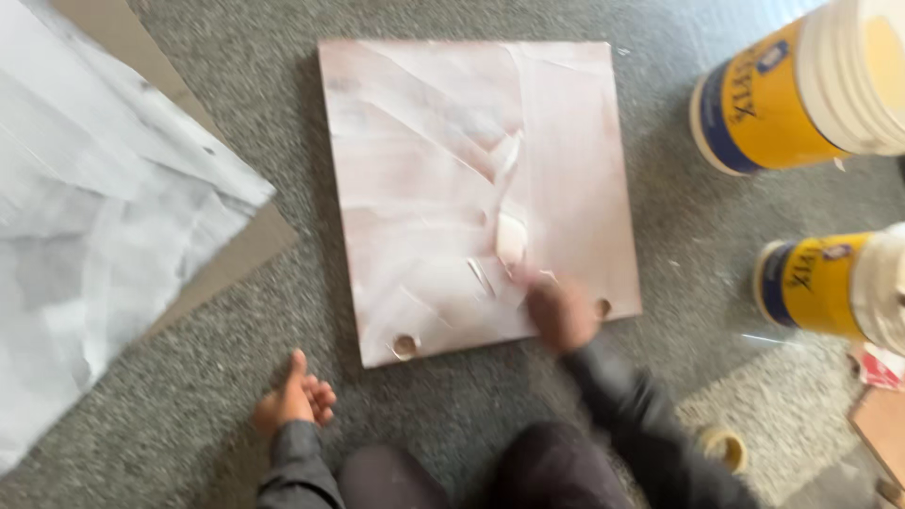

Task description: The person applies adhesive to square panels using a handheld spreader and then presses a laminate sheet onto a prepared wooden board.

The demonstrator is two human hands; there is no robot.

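Observation:
A square board (443, 123) coated with streaky white filler lies flat on grey carpet. It has a round hole near each front corner. My right hand (561, 311) is blurred at the board's front right part, closed on a small scraper (510, 240) whose pale blade lies on the coating. My left hand (295, 401) hovers over the carpet in front of the board's left corner, fingers loosely curled, thumb up, holding nothing. Dark sleeves cover both arms, and my knees show at the bottom edge.
Two yellow and blue buckets (764, 99) (825, 283) with white lids lie on their sides at the right. A large white-coated sheet (104, 217) on brown board fills the left. A roll of tape (724, 448) lies by my right elbow.

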